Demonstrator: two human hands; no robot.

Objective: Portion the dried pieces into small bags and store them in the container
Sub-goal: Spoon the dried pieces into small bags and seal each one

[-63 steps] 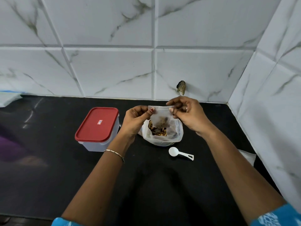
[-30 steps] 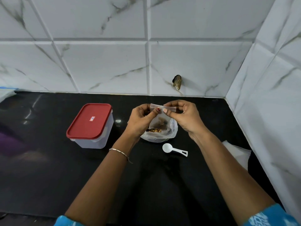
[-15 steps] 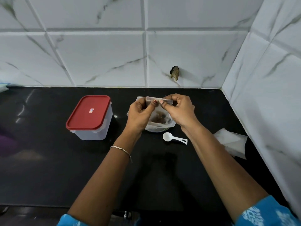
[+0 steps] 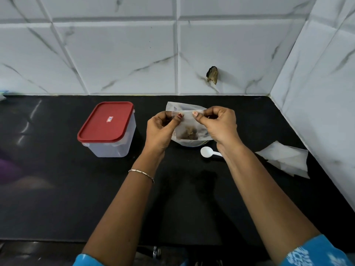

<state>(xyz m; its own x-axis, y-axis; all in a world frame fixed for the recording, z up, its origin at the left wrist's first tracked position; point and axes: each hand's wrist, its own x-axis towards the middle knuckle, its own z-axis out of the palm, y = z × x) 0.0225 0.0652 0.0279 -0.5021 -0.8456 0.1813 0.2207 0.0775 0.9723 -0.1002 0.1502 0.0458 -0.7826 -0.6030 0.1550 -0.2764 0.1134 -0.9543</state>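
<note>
Counter (image 4: 57, 198): black and glossy, it spreads under and around both your hands, with white marbled wall tiles behind it and along your right side.
Container (image 4: 107, 129): clear tub with its red lid on, standing to the left of your left hand, apart from it.
Big bag (image 4: 179, 107): a pale plastic bag sitting on the counter just behind and below your hands; only its top and bottom edges show past them.
Spare bags (image 4: 286, 159): a loose pile of small clear bags, lying well off to the right of your right forearm.
Left hand (image 4: 160, 129): your thumb and fingers are pinched on the top left corner of the small bag.
Right hand (image 4: 219, 125): pinched on the top right corner of the same strip.
Small bag (image 4: 187, 125): stretched between your two hands, held above the big bag.
Dried pieces (image 4: 189, 135): a brown clump in the bottom of the small bag, between your palms.
Spoon (image 4: 206, 151): white plastic, just below your right wrist, its handle hidden under it.
</note>
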